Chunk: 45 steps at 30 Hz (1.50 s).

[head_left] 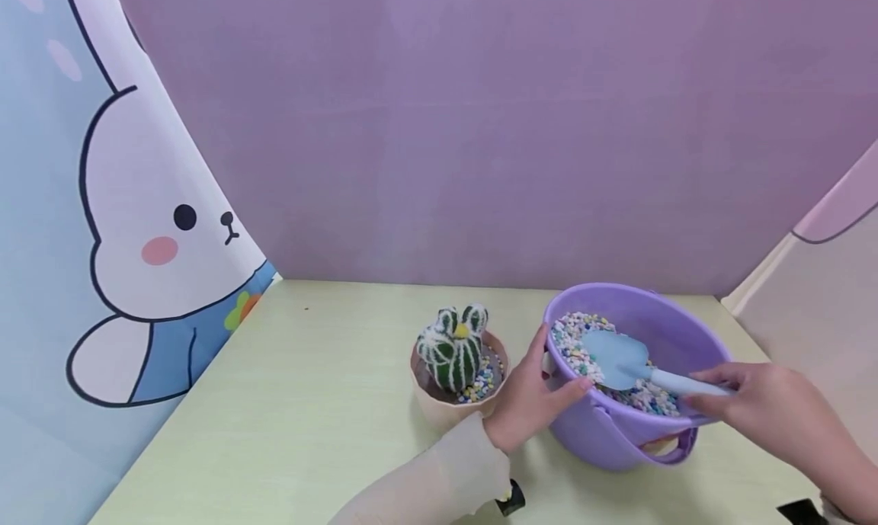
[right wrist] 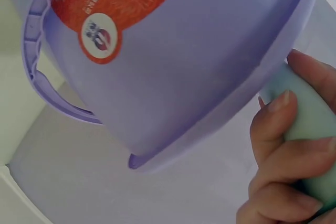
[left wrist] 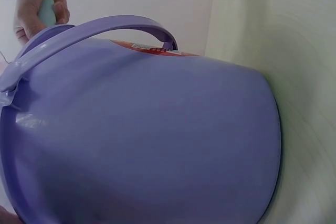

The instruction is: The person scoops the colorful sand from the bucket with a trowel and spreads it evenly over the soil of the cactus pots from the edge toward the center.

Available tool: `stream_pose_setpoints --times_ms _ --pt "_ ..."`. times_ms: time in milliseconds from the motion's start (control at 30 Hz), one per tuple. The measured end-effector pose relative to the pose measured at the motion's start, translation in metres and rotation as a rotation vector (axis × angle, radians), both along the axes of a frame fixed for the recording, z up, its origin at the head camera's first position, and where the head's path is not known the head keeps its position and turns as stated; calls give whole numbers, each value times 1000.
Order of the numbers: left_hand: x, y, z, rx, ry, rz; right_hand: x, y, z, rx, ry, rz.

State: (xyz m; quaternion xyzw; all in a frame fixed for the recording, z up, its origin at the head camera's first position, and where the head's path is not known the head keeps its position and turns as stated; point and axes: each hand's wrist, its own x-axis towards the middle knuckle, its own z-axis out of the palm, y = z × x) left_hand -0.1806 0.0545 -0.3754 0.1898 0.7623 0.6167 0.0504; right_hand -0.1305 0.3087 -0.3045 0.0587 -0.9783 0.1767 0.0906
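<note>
A purple bucket (head_left: pixel 590 437) stands on the table at the right, tilted slightly in the head view, with small multicoloured pebbles (head_left: pixel 572 338) inside. Its near left rim is gripped by my left hand (head_left: pixel 524 403), thumb at the edge and fingers along the outer side. My right hand (head_left: pixel 778 403) holds the handle of a light blue trowel (head_left: pixel 617 357), whose blade lies over the pebbles inside the bucket. In the right wrist view, curled fingers (right wrist: pixel 278 166) wrap the pale handle. Bucket wall (left wrist: pixel 157 129) fills most of the left wrist view.
Left of the bucket stands a peach pot (head_left: pixel 442 414) with a green and white cactus (head_left: pixel 453 361) and some coloured pebbles (head_left: pixel 483 384). The bucket's handle (head_left: pixel 672 456) hangs down in front. A purple backdrop (head_left: pixel 480 129) rises behind the pale table (head_left: pixel 288 403).
</note>
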Motion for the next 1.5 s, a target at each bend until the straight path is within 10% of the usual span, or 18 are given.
stream_pose_setpoints --times_ms 1500 --pt "3 -9 1 -13 123 -105 -1 27 1 -363 -100 -113"
